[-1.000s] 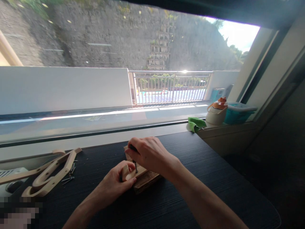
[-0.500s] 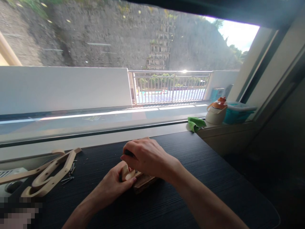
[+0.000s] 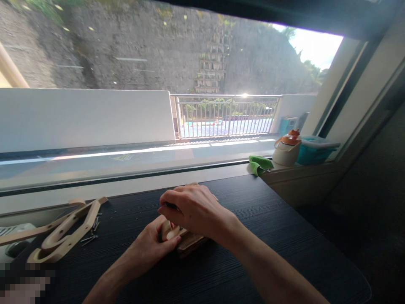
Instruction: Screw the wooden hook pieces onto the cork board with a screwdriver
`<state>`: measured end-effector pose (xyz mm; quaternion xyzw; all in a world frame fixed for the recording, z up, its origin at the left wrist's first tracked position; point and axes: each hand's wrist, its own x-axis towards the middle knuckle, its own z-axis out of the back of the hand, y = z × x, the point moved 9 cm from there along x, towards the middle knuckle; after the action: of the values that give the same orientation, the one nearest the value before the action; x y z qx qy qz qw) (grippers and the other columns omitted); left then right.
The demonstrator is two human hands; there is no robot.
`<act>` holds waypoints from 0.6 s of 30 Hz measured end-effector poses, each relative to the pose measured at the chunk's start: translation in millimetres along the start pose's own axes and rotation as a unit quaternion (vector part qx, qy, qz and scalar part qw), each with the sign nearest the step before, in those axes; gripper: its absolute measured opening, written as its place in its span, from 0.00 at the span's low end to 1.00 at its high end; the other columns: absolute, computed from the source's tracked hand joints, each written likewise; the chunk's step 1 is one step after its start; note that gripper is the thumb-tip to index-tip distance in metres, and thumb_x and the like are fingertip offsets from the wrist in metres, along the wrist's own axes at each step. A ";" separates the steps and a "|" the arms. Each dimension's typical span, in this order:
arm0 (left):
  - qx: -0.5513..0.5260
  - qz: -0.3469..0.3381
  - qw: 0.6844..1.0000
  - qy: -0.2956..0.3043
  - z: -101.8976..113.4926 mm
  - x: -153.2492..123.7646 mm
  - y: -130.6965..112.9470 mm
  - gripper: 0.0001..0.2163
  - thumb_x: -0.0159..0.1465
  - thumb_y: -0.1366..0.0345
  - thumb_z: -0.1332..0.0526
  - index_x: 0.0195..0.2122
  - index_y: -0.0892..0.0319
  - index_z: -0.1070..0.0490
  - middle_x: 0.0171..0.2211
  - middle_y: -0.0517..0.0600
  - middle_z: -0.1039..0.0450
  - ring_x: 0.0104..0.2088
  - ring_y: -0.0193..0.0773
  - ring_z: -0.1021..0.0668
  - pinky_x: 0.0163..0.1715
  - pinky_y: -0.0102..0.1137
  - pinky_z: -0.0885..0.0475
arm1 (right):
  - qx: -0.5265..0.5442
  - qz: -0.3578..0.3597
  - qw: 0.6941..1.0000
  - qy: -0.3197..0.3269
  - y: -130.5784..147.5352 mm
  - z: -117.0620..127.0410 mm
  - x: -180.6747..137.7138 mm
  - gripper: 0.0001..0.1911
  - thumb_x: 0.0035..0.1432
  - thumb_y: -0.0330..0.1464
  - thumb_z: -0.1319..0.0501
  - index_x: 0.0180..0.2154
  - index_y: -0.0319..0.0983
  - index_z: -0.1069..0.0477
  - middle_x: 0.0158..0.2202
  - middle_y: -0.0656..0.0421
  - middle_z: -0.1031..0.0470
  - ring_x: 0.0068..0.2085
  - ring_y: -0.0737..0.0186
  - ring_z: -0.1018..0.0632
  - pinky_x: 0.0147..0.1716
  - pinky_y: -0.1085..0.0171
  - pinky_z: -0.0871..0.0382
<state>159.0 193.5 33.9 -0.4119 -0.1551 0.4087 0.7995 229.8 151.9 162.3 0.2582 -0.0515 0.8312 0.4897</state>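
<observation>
My left hand (image 3: 155, 238) pinches a pale, rounded wooden piece (image 3: 172, 233) between thumb and fingers. That piece sits against a brown wooden board (image 3: 190, 245) lying on the black table. Directly above them, my right hand (image 3: 193, 207) is closed around a dark handle (image 3: 171, 205), of which only a small part shows between the fingers. The rest of that tool and its working end are hidden by the hand. Part of the board is covered by my right hand and wrist.
Curved pale wooden hooks (image 3: 71, 234) lie at the table's left, with several loose screws (image 3: 91, 236) beside them. On the sill stand a green cloth (image 3: 260, 164), a cream bottle with an orange lid (image 3: 286, 150) and a teal box (image 3: 316, 150). The black table (image 3: 278, 236) has a rounded right corner.
My right hand has shifted slightly to the left and turned a little with the dark handle. My left hand and the wooden piece stay nearly where they were.
</observation>
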 end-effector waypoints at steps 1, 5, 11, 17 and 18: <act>0.003 0.003 1.000 -0.001 0.2 0.2 0.7 0.12 0.55 0.58 0.40 0.36 0.59 0.31 0.28 0.44 0.29 0.30 0.35 0.30 0.28 0.25 0.35 | 0.004 0.011 1.000 0.009 2.1 0.7 -0.5 0.11 0.62 0.39 0.49 0.35 0.41 0.31 0.31 0.61 0.26 0.31 0.67 0.27 0.29 0.67 0.46; 0.005 -0.018 1.000 -0.007 2.8 0.1 -5.0 0.11 0.56 0.59 0.41 0.36 0.59 0.32 0.29 0.43 0.31 0.30 0.34 0.31 0.29 0.25 0.35 | 0.009 -0.013 1.000 0.012 -7.7 3.3 -0.4 0.13 0.62 0.38 0.50 0.35 0.40 0.30 0.31 0.59 0.25 0.31 0.67 0.27 0.29 0.67 0.47; 0.019 -0.022 1.000 0.004 1.7 0.1 -6.4 0.13 0.56 0.59 0.42 0.40 0.58 0.34 0.29 0.43 0.35 0.30 0.34 0.32 0.32 0.26 0.35 | -0.022 -0.108 0.994 0.002 -32.3 2.2 -0.7 0.16 0.62 0.41 0.50 0.34 0.38 0.30 0.25 0.58 0.26 0.26 0.65 0.28 0.25 0.66 0.51; 0.005 -0.016 1.000 -0.001 1.6 -0.1 -6.6 0.11 0.56 0.59 0.42 0.36 0.59 0.33 0.29 0.44 0.32 0.31 0.35 0.31 0.32 0.27 0.34 | 0.002 -0.024 1.000 0.006 -8.7 4.4 -2.7 0.12 0.62 0.37 0.50 0.34 0.40 0.30 0.31 0.59 0.25 0.31 0.66 0.27 0.28 0.66 0.48; 0.002 -0.016 1.000 0.002 1.0 -0.2 -7.4 0.11 0.56 0.59 0.42 0.36 0.59 0.33 0.29 0.44 0.32 0.31 0.35 0.31 0.32 0.27 0.34 | 0.008 -0.014 1.000 0.010 -6.4 4.7 -2.9 0.12 0.62 0.36 0.50 0.34 0.40 0.30 0.33 0.59 0.25 0.32 0.66 0.27 0.29 0.66 0.47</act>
<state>162.1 191.5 40.5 -0.4090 -0.1595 0.3951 0.8070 238.0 151.4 163.9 0.2548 -0.0366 0.8270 0.4998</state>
